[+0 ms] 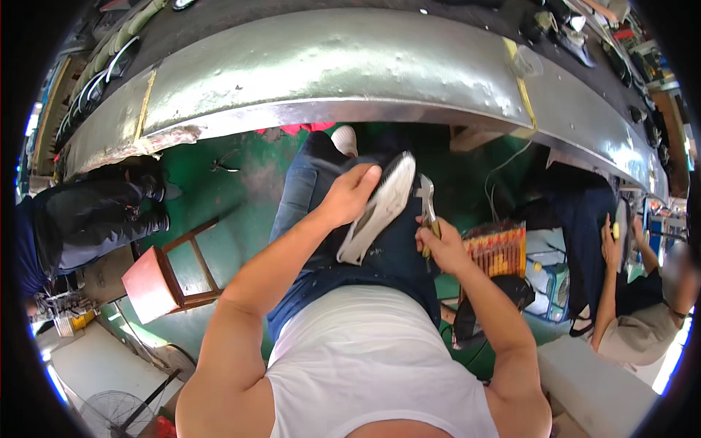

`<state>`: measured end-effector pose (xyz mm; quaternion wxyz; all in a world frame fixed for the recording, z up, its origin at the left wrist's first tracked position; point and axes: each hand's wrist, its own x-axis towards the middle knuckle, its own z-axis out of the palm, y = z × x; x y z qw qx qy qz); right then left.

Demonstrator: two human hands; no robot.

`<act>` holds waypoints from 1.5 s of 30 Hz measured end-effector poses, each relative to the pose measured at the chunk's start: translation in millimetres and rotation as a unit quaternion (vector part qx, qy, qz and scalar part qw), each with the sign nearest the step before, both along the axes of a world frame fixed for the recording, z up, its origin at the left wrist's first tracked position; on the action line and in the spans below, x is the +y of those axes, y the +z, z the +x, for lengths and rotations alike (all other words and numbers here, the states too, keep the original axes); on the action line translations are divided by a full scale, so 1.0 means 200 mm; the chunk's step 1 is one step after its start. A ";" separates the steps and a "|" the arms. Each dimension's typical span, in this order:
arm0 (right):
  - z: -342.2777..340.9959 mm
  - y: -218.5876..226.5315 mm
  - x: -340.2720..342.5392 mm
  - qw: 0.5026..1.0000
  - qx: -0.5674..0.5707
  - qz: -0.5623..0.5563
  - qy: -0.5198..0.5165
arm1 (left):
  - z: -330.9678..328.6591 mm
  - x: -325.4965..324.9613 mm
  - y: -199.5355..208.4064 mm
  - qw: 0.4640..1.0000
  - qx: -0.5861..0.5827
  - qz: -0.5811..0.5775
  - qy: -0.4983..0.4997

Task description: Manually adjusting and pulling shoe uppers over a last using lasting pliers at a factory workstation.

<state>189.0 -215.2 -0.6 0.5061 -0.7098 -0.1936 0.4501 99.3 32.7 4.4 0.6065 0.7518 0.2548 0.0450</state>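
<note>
Shoe (383, 208) with a pale, whitish underside is grasped in the left hand (349, 196) above the lap, thumb across its near edge and the other fingers mostly hidden behind it. It tilts, one end pointing up and away, the other toward the white top (358, 343). In the right hand (447, 250), fingers wrap the yellowish handles of metal pincers (426, 193) — the head stands just beside the shoe's right edge, and whether they touch, or how far the jaws part, I cannot tell.

What could go wrong lies in that narrow space: if the left hold rests mainly on the thumb, a hard tug on the edge could twist the shoe loose, and a slipping bite might tear the material or swing the metal head into the left fingers. Loose handles would make such a slip likelier.

Beneath are dark cloth (398, 259) and jeans (296, 193); a dropped shoe could slide off them onto the green floor (252, 171). Farther out, a metal-faced bench (328, 80) curves across ahead, a red-seated stool (152, 283) is to the left, and a striped orange-red box (496, 252) sits beyond the right forearm, with a co-worker (635, 336) past it.
</note>
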 end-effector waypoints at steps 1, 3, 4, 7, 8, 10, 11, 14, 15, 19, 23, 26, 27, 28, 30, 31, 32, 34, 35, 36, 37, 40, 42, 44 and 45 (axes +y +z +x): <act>0.02 0.01 0.00 1.000 0.007 -0.025 0.007 | -0.02 -0.01 -0.06 0.997 -0.030 -0.070 0.014; 0.02 0.01 -0.01 0.999 0.013 -0.050 0.012 | -0.05 0.00 -0.11 0.995 -0.045 -0.085 -0.001; 0.02 0.01 -0.01 0.998 0.021 -0.055 0.010 | -0.03 0.02 -0.10 0.995 -0.046 -0.086 -0.003; 0.01 0.01 0.00 0.998 0.020 -0.062 0.004 | 0.06 0.05 -0.04 0.991 0.103 -0.071 -0.049; 0.00 0.01 0.00 0.998 0.013 -0.062 0.000 | 0.08 0.02 -0.04 0.969 0.140 -0.202 0.027; 0.01 0.11 0.02 0.994 -0.035 -0.093 0.042 | 0.07 -0.04 -0.09 0.954 0.146 -0.238 0.107; 0.01 0.15 0.03 0.985 -0.081 -0.124 0.082 | 0.03 -0.08 -0.14 0.983 0.116 -0.113 0.091; 0.04 0.26 0.04 0.971 -0.143 -0.089 0.167 | -0.04 -0.16 -0.09 0.981 0.089 -0.122 0.125; 0.06 0.31 0.06 0.961 -0.163 -0.057 0.217 | -0.06 -0.14 -0.09 0.976 0.092 -0.147 0.129; 0.12 0.31 0.11 0.919 -0.309 0.005 0.244 | -0.10 -0.10 -0.16 0.991 0.045 -0.089 0.094; 0.25 0.59 0.39 0.830 -0.204 -0.239 0.462 | -0.12 -0.15 -0.19 0.991 0.048 -0.045 0.119; 0.26 0.62 0.52 0.771 -0.160 -0.342 0.514 | -0.16 -0.19 -0.13 0.977 0.072 -0.141 0.141; 0.25 0.58 0.53 0.778 -0.220 -0.286 0.515 | -0.18 -0.19 -0.12 0.959 0.073 -0.212 0.172; 0.23 0.54 0.52 0.781 -0.276 -0.229 0.511 | -0.21 -0.15 -0.21 0.936 0.028 -0.307 0.167; 0.17 0.37 0.46 0.816 -0.279 -0.191 0.469 | -0.29 -0.11 -0.24 0.888 -0.009 -0.435 0.147; 0.13 0.34 0.44 0.848 -0.284 -0.152 0.421 | -0.30 -0.09 -0.20 0.823 -0.050 -0.552 0.121; 0.08 0.31 0.44 0.866 -0.261 -0.163 0.393 | -0.32 -0.07 -0.21 0.804 -0.070 -0.580 0.117; -0.01 0.21 0.38 0.913 -0.225 -0.135 0.311 | -0.29 -0.08 -0.15 0.844 -0.066 -0.516 0.129; -0.04 0.18 0.35 0.932 -0.212 -0.117 0.270 | -0.27 -0.07 -0.13 0.882 -0.060 -0.447 0.137; -0.06 0.16 0.34 0.932 -0.210 -0.116 0.271 | -0.25 -0.04 -0.13 0.890 -0.052 -0.437 0.117; -0.08 0.14 0.33 0.933 -0.232 -0.110 0.253 | -0.26 -0.03 -0.14 0.891 -0.050 -0.436 0.118; 0.03 0.17 0.36 0.959 -0.070 -0.131 0.240 | -0.26 -0.03 -0.18 0.894 -0.036 -0.432 0.116; 0.09 0.28 0.41 0.950 0.197 -0.147 0.191 | -0.24 -0.04 -0.16 0.896 -0.033 -0.429 0.113; 0.03 0.20 0.39 0.959 0.184 -0.125 0.177 | -0.23 -0.04 -0.13 0.896 -0.031 -0.429 0.112; 0.00 0.15 0.37 0.965 0.169 -0.104 0.170 | -0.22 -0.05 -0.10 0.891 -0.021 -0.437 0.124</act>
